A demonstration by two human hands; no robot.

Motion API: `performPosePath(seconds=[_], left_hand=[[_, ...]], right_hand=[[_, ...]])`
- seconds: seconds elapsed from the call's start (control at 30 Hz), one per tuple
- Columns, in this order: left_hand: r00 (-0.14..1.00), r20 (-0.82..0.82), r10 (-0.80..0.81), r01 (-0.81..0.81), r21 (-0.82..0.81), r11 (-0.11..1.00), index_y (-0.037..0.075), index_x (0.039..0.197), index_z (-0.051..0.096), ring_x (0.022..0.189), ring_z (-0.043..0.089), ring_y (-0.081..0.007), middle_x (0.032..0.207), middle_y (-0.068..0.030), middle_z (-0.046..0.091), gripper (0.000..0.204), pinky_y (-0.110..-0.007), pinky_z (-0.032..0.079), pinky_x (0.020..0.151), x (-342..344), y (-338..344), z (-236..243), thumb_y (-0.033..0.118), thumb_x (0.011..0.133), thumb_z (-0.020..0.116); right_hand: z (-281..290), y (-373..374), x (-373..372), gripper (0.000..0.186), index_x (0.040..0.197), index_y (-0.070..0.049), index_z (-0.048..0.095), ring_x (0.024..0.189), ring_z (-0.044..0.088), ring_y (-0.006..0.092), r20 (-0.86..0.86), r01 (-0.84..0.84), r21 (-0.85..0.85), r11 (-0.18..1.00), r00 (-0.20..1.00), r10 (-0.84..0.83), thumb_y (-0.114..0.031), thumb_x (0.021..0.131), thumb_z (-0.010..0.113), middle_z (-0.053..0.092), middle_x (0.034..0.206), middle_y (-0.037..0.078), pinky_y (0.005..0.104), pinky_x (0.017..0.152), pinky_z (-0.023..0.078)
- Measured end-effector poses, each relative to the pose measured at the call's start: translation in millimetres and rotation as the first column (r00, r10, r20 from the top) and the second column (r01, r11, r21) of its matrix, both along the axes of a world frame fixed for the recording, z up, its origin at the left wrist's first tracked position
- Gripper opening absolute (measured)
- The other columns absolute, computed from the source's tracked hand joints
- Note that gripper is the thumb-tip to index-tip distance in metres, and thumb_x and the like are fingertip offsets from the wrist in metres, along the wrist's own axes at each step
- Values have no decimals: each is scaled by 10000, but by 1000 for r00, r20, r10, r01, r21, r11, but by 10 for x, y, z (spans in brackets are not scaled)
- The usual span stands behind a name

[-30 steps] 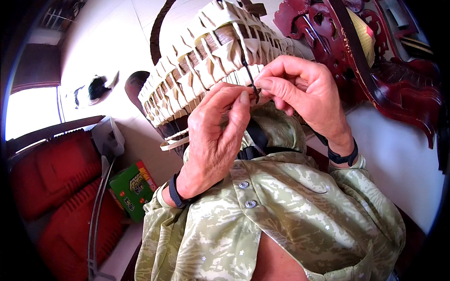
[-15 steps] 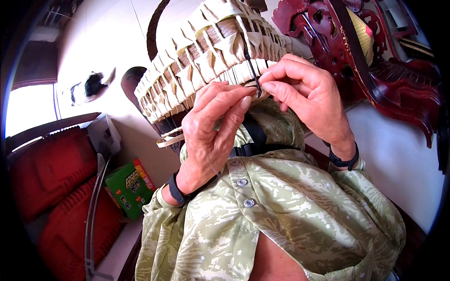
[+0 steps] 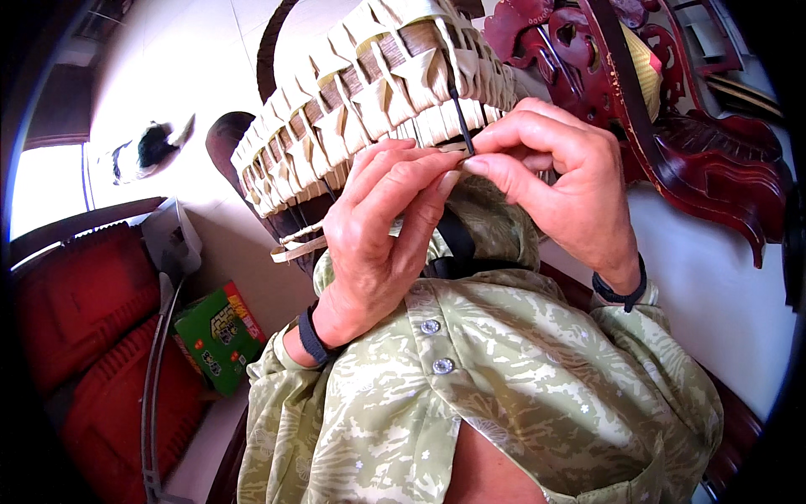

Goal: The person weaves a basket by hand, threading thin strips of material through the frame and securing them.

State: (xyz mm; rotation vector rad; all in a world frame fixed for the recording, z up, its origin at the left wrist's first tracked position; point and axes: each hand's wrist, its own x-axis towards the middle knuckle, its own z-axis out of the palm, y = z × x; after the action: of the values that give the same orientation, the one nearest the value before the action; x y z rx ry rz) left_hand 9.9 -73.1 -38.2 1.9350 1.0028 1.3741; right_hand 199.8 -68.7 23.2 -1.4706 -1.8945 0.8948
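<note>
A woven piece [image 3: 336, 118] of pale flat strips laced over a brown band rests in front of my lap, curving across the upper middle. From its near side a narrow black strip [image 3: 461, 122] runs down to my fingertips. My left hand [image 3: 378, 218] pinches thumb against forefinger at the strip's lower end. Opposite it, my right hand [image 3: 567, 168] closes thumb and forefinger on the same end, the tips nearly touching the left ones. The fingers cover the very tip of the strip. Below the left knuckles a loose pale strip end [image 3: 295, 249] sticks out.
Carved dark-red wooden furniture [image 3: 672, 160] stands at the right, with a yellow woven item [image 3: 642, 71] behind its frame. To the left are red plastic pieces [image 3: 92, 302], a green box [image 3: 220, 336] and a grey bent tube [image 3: 151, 395]. A black-and-white animal [image 3: 154, 151] lies on the floor.
The view has shifted slightly. My fingertips have come closer together, and the black strip's end, visible before, is now hidden between them.
</note>
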Motion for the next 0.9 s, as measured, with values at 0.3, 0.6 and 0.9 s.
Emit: performPosePath(seconds=[0.3,0.6,0.9], left_hand=[[998,-25,59,-56,110,992,4,958,659,627,636,-269,776,-115,638,109,-336,499,552,80,88,44,-16,864,711],[998,54,18,-21,54,998,8,929,649,588,609,-246,762,-108,624,94,-330,471,515,100,93,8,-21,861,708],[996,29,89,-90,32,995,15,917,621,549,575,-254,733,-101,588,129,-342,428,473,107,110,-95,-45,836,701]], right_hand=[[10,3,-88,173,949,-22,663,665,651,245,339,-166,455,875,941,2,43,800,720,651,820,89,327,575,516],[-26,4,-80,280,942,-31,568,707,623,283,451,-260,520,814,892,-4,74,715,692,566,815,94,375,592,502],[-96,26,-106,183,801,-2,545,583,544,269,284,-142,454,880,959,8,98,680,639,519,730,92,346,517,459]])
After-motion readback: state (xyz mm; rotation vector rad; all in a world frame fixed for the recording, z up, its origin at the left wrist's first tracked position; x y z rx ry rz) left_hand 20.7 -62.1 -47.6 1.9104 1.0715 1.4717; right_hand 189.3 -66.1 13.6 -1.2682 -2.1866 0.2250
